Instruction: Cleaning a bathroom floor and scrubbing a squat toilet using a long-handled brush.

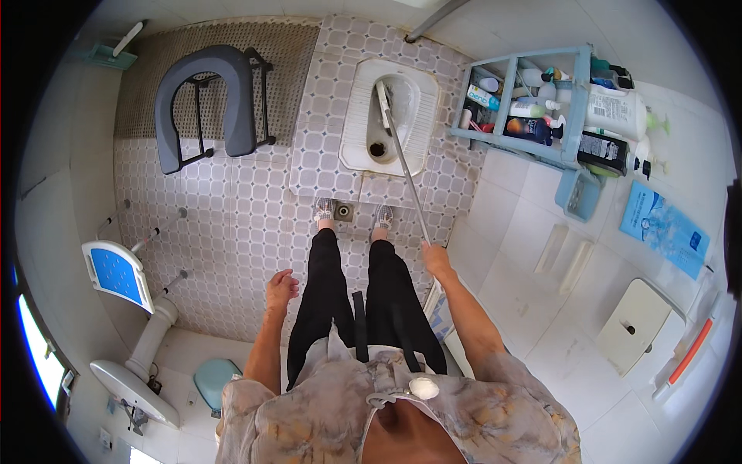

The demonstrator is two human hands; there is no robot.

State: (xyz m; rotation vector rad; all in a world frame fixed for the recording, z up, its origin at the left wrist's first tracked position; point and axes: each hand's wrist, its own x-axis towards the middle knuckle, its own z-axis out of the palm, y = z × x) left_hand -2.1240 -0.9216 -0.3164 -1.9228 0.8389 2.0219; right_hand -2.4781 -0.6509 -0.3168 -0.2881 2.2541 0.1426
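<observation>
My right hand (437, 261) is wrapped round the upper end of a long-handled toilet brush (407, 170). The thin metal-looking handle slants down and away from me to a narrow white head. That head lies inside the bowl of a white squat toilet (348, 151), along its left inner side and beyond the dark drain hole (377, 148). Beside my left thigh hangs my left hand (282, 288), its fingers loosely bent and apart, with nothing in them. It touches nothing that I can see.
A grey U-shaped commode seat frame (174, 100) stands on a brown mat (131, 108) at far left. To the right is a blue shelf (583, 93) of bottles. A blue-and-white shower seat (120, 271) and a washbasin (124, 387) lie left. My feet flank a floor drain (343, 211).
</observation>
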